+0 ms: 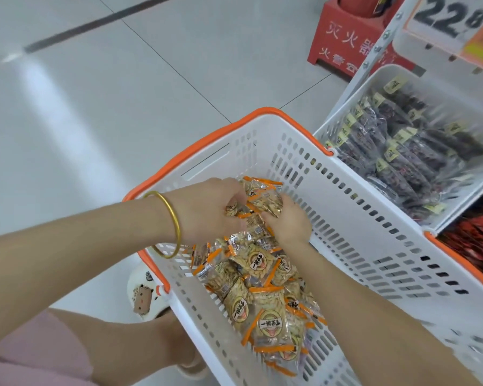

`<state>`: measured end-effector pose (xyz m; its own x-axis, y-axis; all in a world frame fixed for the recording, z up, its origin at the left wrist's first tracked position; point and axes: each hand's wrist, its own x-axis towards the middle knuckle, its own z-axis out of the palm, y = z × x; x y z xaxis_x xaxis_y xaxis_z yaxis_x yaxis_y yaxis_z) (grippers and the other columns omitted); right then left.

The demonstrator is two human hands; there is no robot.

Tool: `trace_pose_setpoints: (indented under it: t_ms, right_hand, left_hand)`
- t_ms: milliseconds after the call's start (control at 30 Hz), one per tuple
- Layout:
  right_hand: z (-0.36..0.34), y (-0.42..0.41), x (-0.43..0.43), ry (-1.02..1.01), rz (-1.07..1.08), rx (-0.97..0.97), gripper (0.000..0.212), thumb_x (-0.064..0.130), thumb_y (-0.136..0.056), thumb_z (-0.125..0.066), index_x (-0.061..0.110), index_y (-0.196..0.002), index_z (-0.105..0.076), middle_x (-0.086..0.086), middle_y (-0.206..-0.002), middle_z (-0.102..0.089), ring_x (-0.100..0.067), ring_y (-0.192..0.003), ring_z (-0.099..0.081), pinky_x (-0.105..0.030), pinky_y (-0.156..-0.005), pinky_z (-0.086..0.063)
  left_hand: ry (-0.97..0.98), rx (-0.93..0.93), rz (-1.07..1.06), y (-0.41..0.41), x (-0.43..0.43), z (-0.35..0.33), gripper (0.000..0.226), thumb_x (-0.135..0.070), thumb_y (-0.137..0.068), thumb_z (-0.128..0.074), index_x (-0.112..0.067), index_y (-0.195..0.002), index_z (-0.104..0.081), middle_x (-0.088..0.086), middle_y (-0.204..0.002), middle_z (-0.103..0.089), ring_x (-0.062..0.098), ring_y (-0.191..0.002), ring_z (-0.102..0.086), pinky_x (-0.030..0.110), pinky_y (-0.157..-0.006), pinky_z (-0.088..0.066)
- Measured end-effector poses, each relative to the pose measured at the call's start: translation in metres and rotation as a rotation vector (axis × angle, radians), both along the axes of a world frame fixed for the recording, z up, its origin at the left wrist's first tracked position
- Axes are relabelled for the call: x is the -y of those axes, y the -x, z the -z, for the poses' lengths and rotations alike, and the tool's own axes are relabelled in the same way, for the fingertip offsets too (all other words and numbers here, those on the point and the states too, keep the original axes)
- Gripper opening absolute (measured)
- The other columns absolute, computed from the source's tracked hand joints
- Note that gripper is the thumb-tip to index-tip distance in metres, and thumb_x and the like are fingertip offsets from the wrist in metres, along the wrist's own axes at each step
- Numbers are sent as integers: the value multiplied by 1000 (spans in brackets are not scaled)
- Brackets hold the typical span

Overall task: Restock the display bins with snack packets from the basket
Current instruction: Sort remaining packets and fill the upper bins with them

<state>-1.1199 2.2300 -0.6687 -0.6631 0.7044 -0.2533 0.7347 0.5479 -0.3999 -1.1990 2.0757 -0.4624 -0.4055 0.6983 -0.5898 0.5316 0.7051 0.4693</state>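
Observation:
A white plastic basket point(354, 218) with an orange rim stands on the floor in front of me. Several small tan snack packets point(262, 299) with orange edges lie heaped along its bottom. Both hands are inside the basket at its far end. My left hand point(207, 210), with a gold bangle on the wrist, and my right hand point(289, 221) together grip a bunch of snack packets point(262, 200) between them, lifted a little above the heap. A white display bin point(343, 107) at the right holds dark packets.
A red bin of red packets point(474, 246) sits at the right edge below the white bin. A price sign reading 22.8 point(449, 20) hangs above. A red fire-extinguisher box point(346, 37) stands on the tiled floor behind. My slippered foot point(142, 293) is left of the basket.

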Motion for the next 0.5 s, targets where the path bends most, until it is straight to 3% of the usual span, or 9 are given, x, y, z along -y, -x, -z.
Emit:
trace_pose_setpoints:
  t_ms: [100,200,267,333,400,500]
  right_hand:
    - [-34,-21,-2,163,101,-220,64,47,-83,-65,21,-136,-42,-1,-128,-58,-21,-111,-57,-34,-86,-49]
    - [-83,-43,-4,658,254,-463,55,37,-82,-70,21,-126,-42,5,-116,-60,-15,-83,-64,-21,-74,-53]
    - [-113,-58,-4,1100,333,-635,62,37,-78,-70,16,-128,-42,-4,-118,-65,-25,-88,-70,-38,-83,-57]
    - [-136,-70,-5,1333,347,-802,58,37,-77,-65,13,-127,-46,-12,-118,-66,-32,-98,-68,-46,-82,-56]
    - [-154,-78,-6,1362,317,-920,57,40,-81,-58,8,-128,-50,-16,-119,-65,-34,-105,-65,-46,-86,-55]
    - [-172,-88,-7,1139,307,-949,68,53,-79,-59,9,-130,-51,-11,-124,-63,-26,-113,-61,-44,-99,-47]
  left_hand:
    - [6,-11,-10,-1,-6,-2,42,-37,-90,-55,-24,-128,-43,-5,-129,-47,15,-107,-55,29,-90,-45]
    - [-19,11,-71,-5,-18,-2,44,-38,-91,-54,-19,-128,-40,1,-125,-52,22,-97,-62,38,-89,-50]
    - [-50,90,-168,-11,-29,-2,57,-45,-91,-51,-17,-137,-33,7,-128,-54,27,-97,-65,44,-93,-49]
    - [-137,289,-311,-22,-42,-6,75,-50,-87,-53,-17,-146,-21,9,-140,-44,28,-108,-61,44,-99,-46]
    - [-280,523,-398,-38,-57,-10,76,-44,-86,-58,-19,-147,-20,8,-142,-43,24,-115,-56,41,-98,-48]
    - [-459,647,-335,-60,-76,-18,40,-27,-91,-58,-18,-127,-46,3,-118,-63,18,-107,-62,41,-92,-52]
